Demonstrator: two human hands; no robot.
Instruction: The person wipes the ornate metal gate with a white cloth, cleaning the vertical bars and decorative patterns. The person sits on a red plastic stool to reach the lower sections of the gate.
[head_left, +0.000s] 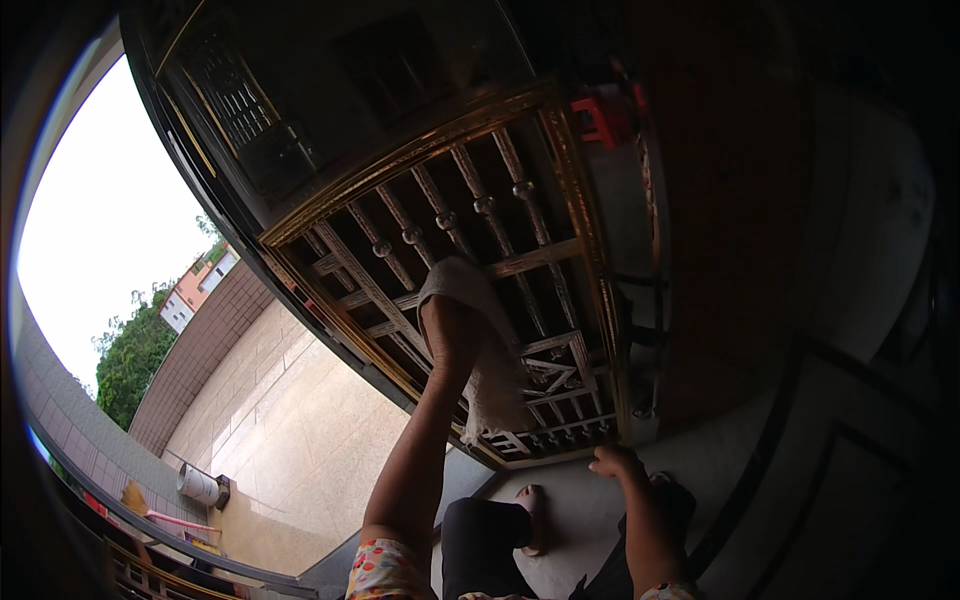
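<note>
A light cloth (491, 375) with a ragged edge hangs from my left hand (450, 330), which presses its upper part against the door's metal grille. The door (420, 157) is dark, with a gold-coloured ornamental frame around silvery bars (450, 221) that carry round knobs. Low beside the frame's bottom corner is my right hand (616, 460), fingers curled, with no object visible in it. Whether that hand touches the door cannot be told.
At the left, a tiled terrace (300, 427) lies beyond the doorway, with a white bucket (199, 485) and a broom (169, 516) near its wall. A red plastic stool (596, 120) shows past the door's edge. My foot (531, 517) is on the floor below.
</note>
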